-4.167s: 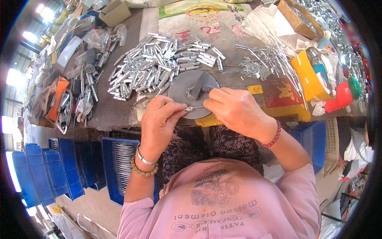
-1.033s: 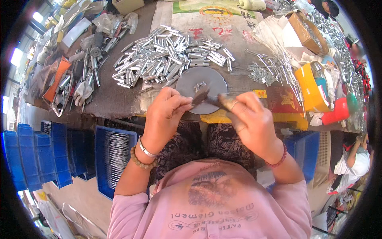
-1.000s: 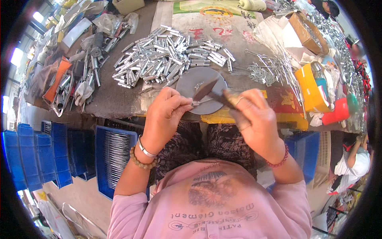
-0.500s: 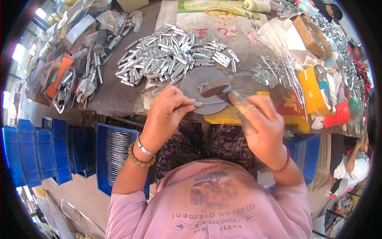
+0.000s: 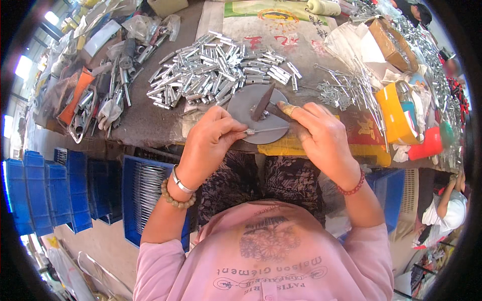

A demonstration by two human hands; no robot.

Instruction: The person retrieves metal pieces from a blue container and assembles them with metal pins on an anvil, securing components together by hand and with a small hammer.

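Note:
My left hand (image 5: pixel 215 131) is closed in a pinch on a small silver metal tube (image 5: pixel 249 131). A thin metal rod (image 5: pixel 271 130) runs rightward from the tube, across the near part of a round grey metal plate (image 5: pixel 236 108). My right hand (image 5: pixel 319 131) is closed around the handle of a hammer, the handle mostly hidden under the fingers. The dark hammer head (image 5: pixel 264 102) stands tilted over the plate's middle, beside a small metal piece partly covered by it. Whether the head touches that piece, I cannot tell. A yellowish wrap covers one right fingertip.
Behind the plate lies a heap of silver metal tubes (image 5: pixel 206 70). Thin rods (image 5: pixel 359 88) and small hardware (image 5: pixel 334 95) lie to the right, by a yellow container (image 5: pixel 396 113). Tools crowd the left. Below the table edge stands a blue bin (image 5: pixel 131 200) of metal parts.
The hammer has swung down and left, its head now steeper over the plate's middle. My right hand has moved slightly with it. My left hand and the tube have stayed nearly still.

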